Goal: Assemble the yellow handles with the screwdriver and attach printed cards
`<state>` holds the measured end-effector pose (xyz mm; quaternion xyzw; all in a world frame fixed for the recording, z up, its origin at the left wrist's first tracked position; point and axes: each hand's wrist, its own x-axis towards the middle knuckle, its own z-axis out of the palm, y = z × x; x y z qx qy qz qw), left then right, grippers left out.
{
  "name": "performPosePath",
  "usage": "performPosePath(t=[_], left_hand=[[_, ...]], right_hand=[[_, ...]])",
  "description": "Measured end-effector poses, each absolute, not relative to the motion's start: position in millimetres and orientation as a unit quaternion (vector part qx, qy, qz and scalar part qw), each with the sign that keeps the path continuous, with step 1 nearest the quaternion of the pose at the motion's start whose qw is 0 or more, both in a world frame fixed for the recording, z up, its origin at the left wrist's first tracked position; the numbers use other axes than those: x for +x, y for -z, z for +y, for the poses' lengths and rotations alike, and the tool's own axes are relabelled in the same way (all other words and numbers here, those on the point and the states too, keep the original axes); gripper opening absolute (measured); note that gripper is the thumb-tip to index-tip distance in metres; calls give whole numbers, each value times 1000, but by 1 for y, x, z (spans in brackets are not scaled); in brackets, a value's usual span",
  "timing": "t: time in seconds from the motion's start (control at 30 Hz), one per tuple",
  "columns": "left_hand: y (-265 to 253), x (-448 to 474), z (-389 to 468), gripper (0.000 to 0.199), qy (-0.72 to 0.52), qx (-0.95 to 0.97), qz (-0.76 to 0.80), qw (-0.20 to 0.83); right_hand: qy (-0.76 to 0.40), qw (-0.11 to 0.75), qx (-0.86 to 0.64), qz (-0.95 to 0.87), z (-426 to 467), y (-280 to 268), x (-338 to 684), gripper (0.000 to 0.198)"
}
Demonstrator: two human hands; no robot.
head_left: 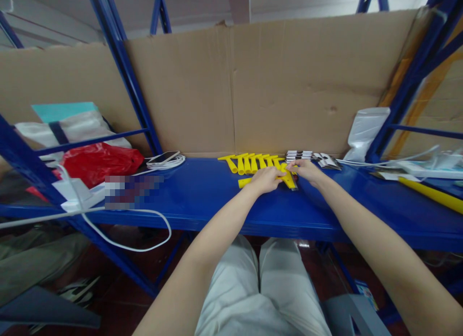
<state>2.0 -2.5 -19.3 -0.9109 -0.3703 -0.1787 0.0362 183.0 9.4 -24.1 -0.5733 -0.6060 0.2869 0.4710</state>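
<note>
My left hand [266,179] is closed around the handle of a yellow T-shaped scraper [244,182], whose handle end sticks out to the left. The scraper's wide head [288,180] lies between my hands, with a dark metallic strip along its edge. At the head's far end, the fingers of my right hand [306,170] are bent and pinched against it; what lies under the fingertips is partly hidden. Just behind my left hand, several similar yellow T-shaped handles [247,164] lie in a row, their round open ends facing me.
Small white-and-black packets [298,155] lie behind my right hand. The blue shelf [202,196] backs onto a cardboard panel [289,85]. Leftward are a phone [164,157], white cable and red bag [97,162]; a white pouch [367,133] and long yellow piece [432,195] are right.
</note>
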Motion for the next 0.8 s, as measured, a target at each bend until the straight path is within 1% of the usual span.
performPosePath(t=[0.23, 0.5, 0.63, 0.73, 0.8], left_hand=[[19, 2, -4, 31, 166, -914, -366, 62], [20, 2, -3, 33, 166, -915, -361, 74], [20, 2, -4, 34, 170, -914, -362, 68], [20, 3, -5, 35, 176, -913, -364, 59], [19, 3, -6, 35, 180, -911, -366, 53]], right_hand=[[-290, 453, -586, -606, 6, 23, 177, 24], [-256, 465, -612, -587, 4, 21, 169, 10], [-263, 464, -614, -581, 3, 20, 167, 8], [-271, 481, -607, -571, 7, 22, 168, 3], [-262, 496, -599, -572, 11, 25, 170, 7]])
